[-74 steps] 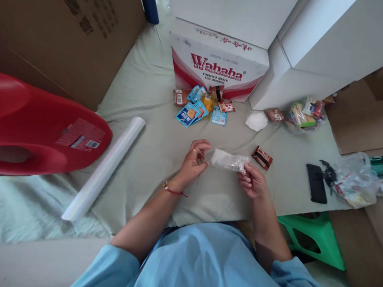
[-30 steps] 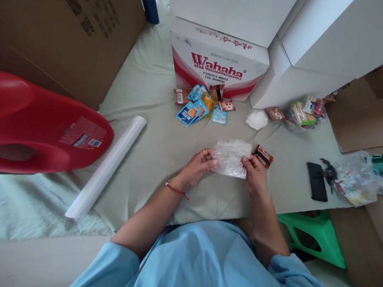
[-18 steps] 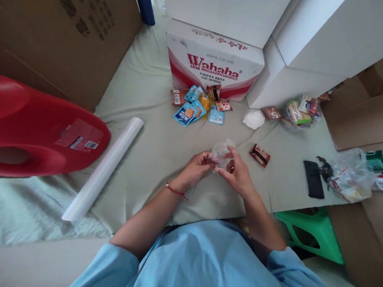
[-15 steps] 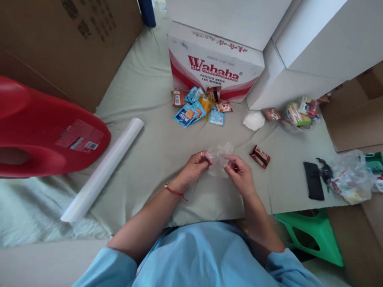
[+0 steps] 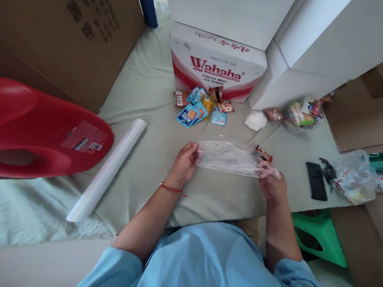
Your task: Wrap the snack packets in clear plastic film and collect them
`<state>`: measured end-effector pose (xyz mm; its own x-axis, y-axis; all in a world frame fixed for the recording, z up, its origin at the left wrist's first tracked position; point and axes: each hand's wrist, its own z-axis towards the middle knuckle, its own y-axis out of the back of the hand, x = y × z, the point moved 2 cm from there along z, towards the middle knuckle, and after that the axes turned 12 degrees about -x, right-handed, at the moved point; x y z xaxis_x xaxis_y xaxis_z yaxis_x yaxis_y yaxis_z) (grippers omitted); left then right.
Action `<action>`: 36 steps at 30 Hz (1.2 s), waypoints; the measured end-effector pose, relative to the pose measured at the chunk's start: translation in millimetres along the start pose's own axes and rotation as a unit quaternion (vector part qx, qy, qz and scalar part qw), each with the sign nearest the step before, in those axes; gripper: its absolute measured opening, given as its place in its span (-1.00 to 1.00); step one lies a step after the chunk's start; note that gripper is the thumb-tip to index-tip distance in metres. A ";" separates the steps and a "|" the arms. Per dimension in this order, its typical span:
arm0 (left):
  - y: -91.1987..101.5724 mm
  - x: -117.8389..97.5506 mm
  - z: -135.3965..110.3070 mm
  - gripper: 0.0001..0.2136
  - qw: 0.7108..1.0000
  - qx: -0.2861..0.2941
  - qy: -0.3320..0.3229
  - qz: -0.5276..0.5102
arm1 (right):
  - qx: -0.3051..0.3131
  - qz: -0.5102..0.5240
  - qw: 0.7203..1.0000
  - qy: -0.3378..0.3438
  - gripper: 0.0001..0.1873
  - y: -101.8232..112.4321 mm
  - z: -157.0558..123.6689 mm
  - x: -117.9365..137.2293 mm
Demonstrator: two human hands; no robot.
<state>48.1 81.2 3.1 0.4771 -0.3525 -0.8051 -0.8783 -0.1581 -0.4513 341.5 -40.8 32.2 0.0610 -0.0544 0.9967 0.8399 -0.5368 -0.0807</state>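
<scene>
The left grip (image 5: 184,162) is pinching one end of a thin, clear plastic bag (image 5: 228,158) — stretching above the pale-green cloth-covered bench (image 5: 158,159) — and the right grip (image 5: 275,186) is pinching the other. It is likely handling light, limp, slippery, its ends offering the surest hold. One glossy white cylindrical roll (image 5: 107,171) is lying left, one brown wrapped packet (image 5: 264,153) behind the one bag.

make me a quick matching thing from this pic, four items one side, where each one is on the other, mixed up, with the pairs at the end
1 thin clear plastic film
2 shiny white cylindrical roll
3 flat black rectangular phone
4 red-and-white cardboard carton

A right of both hands, on the pale green cloth
B behind the blue snack packets
C stretched between the left hand and right hand
D beside the red plastic jug

Pairs: 1-C, 2-D, 3-A, 4-B
</scene>
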 end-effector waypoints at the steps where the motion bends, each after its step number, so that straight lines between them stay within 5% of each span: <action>1: 1.0 -0.3 1.6 -0.66 1.000 -0.011 -0.003 -0.001 | 0.006 -0.020 1.000 0.017 -0.85 4.1 1.6 0.7; 5: 3.8 -1.2 5.4 -0.67 0.999 -0.028 -0.020 0.002 | 0.053 -0.162 0.980 0.107 -0.88 18.8 12.1 -0.5; 11: 5.0 5.8 5.8 -0.63 0.995 -0.060 -0.064 0.048 | 0.165 -0.342 0.898 0.221 -0.81 44.3 22.3 3.0; 14: 4.8 9.8 4.1 -0.68 0.983 -0.084 -0.105 0.123 | 0.106 -0.395 0.884 0.227 -0.72 51.9 26.3 29.2; 17: 3.7 11.7 1.9 -0.75 0.972 -0.089 -0.132 0.172 | 0.007 -0.404 0.880 0.251 -0.78 27.1 29.3 56.3; 21: 3.2 12.3 0.4 -0.75 0.969 -0.084 -0.142 0.185 | 0.174 -0.355 0.887 0.239 -0.74 -59.2 29.3 39.6; 25: 7.4 10.8 1.8 -0.70 0.960 -0.087 -0.162 0.210 | 0.229 -0.417 0.854 0.213 -0.54 -117.8 34.4 -9.2; 28: 11.8 8.8 3.3 -0.70 0.949 -0.105 -0.175 0.239 | 0.245 -0.415 0.848 0.220 -0.89 -120.7 36.2 -19.1; 32: 15.8 7.3 6.3 -0.71 0.944 -0.139 -0.177 0.239 | 0.159 -0.368 0.861 0.313 -0.82 -96.5 18.2 12.7; 36: 19.4 8.5 15.5 -0.79 0.951 -0.165 -0.150 0.213 | 0.153 -0.369 0.820 0.410 -0.78 -74.7 -32.4 31.2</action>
<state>35.6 89.4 -18.4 0.0209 -0.1790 -0.9836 -0.9324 -0.3586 0.0454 263.2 -29.8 69.0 -0.8022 -0.4245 0.4199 0.5892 -0.4492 0.6716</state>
